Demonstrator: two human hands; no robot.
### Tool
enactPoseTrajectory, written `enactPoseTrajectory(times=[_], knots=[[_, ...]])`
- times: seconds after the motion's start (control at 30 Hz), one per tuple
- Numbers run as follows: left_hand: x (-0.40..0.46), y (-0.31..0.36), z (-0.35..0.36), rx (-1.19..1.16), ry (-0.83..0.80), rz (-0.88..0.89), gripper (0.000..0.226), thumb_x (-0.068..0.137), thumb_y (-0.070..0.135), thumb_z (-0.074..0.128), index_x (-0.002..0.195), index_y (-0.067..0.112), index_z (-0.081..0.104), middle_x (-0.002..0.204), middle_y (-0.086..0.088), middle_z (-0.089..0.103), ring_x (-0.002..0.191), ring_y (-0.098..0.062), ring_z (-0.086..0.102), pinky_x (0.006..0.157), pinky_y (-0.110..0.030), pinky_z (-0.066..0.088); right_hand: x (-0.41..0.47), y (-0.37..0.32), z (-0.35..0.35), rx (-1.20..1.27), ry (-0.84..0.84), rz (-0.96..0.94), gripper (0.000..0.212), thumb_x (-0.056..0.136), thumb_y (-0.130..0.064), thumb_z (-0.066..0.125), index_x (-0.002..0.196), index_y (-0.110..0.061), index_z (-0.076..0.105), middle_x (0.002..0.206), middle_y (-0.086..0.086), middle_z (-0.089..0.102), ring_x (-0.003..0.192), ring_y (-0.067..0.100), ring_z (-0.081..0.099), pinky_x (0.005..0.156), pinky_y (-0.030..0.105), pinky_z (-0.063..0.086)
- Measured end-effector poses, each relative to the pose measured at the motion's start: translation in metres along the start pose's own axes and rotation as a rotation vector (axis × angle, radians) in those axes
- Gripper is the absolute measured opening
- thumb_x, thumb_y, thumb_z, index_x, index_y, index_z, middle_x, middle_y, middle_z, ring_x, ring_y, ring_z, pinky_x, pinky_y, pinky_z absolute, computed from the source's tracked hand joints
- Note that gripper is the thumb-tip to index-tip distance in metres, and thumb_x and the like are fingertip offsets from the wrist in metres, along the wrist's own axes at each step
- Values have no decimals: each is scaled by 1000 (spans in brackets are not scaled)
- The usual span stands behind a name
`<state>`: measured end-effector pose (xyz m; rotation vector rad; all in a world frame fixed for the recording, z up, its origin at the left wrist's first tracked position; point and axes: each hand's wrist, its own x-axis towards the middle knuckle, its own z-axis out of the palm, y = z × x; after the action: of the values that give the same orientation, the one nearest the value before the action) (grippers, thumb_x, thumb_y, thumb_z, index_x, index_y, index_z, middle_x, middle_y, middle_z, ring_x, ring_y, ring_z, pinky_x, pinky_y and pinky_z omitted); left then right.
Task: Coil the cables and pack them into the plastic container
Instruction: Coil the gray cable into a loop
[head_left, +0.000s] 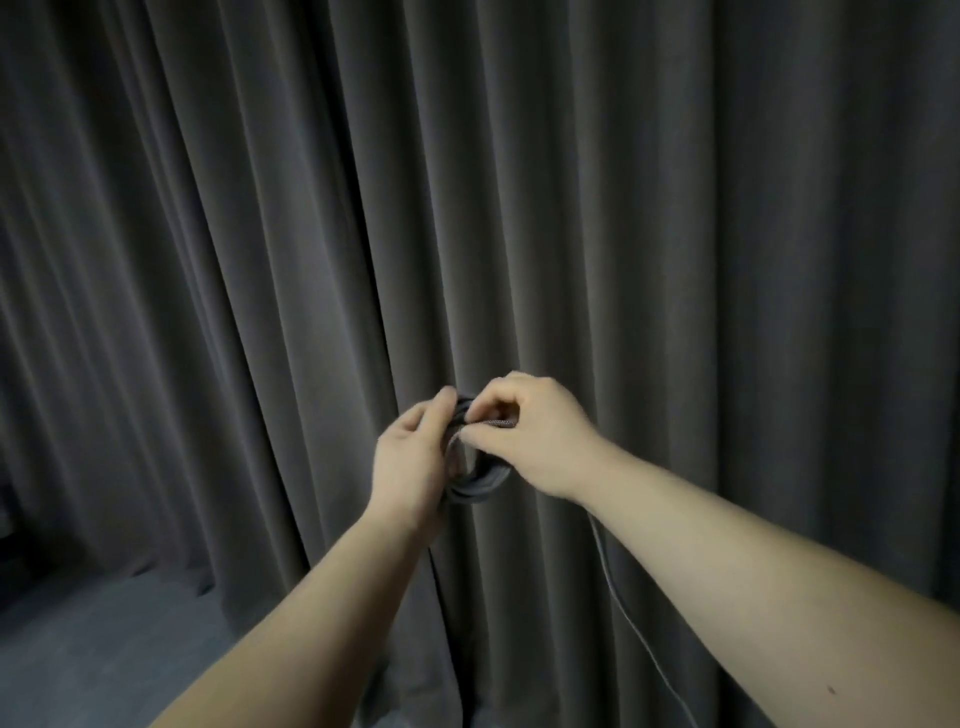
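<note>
A dark grey braided cable (480, 483) is wound into a small coil held up in front of me. My left hand (410, 462) grips the coil's left side, thumb over its top. My right hand (535, 436) pinches a strand of the same cable at the top of the coil. The loose tail of the cable (610, 582) hangs down under my right forearm toward the bottom of the frame. No plastic container is in view.
A dark grey pleated curtain (519, 208) fills the background right behind my hands. A strip of grey floor (104, 639) shows at the lower left.
</note>
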<state>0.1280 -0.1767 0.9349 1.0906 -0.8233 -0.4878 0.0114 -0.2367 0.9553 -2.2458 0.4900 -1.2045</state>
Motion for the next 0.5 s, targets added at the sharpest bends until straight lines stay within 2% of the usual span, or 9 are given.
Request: enactPoseTrajectory(times=[0.07, 0.1, 0.23, 0.3, 0.37, 0.5], knots=[[-1, 2, -13, -48, -18, -55, 37, 98, 37, 51, 81, 9, 67, 50, 2, 46, 44, -9, 40, 47, -24, 33, 3, -4, 20, 13, 97, 80, 23, 69, -30, 82, 70, -22, 60, 69, -8, 59, 62, 5, 52, 62, 22, 43], [-3, 4, -18, -90, -17, -91, 40, 100, 39, 48, 79, 9, 65, 51, 0, 45, 43, -10, 38, 47, -25, 32, 3, -7, 27, -8, 128, 114, 30, 66, -35, 83, 69, -20, 57, 65, -9, 57, 59, 6, 50, 58, 23, 42], [-7, 6, -39, -187, -74, -127, 45, 101, 38, 44, 83, 4, 67, 52, 2, 53, 42, -8, 46, 43, -18, 39, 5, -18, 46, -67, 152, 194, 46, 59, -47, 85, 68, -16, 53, 59, -8, 53, 55, 10, 46, 54, 28, 40], [-7, 4, -53, -116, -129, -57, 42, 95, 42, 51, 86, 4, 65, 52, 3, 46, 46, -9, 40, 46, -19, 35, 6, -21, 56, -48, 135, 236, 46, 57, -47, 85, 65, -17, 52, 57, -8, 51, 52, 10, 43, 52, 27, 37], [-5, 1, -63, -46, -137, -16, 38, 88, 44, 57, 79, 7, 60, 51, 3, 39, 47, -10, 36, 47, -21, 31, 7, -24, 64, 3, 122, 277, 44, 57, -44, 86, 62, -18, 51, 53, -10, 47, 50, 9, 40, 51, 25, 34], [-4, -1, -75, -11, -139, -4, 36, 94, 38, 55, 82, 5, 63, 52, 3, 37, 47, -10, 34, 46, -21, 32, 7, -26, 66, 154, 36, 293, 30, 64, -28, 85, 63, -17, 57, 53, -8, 50, 51, 10, 44, 52, 24, 38]])
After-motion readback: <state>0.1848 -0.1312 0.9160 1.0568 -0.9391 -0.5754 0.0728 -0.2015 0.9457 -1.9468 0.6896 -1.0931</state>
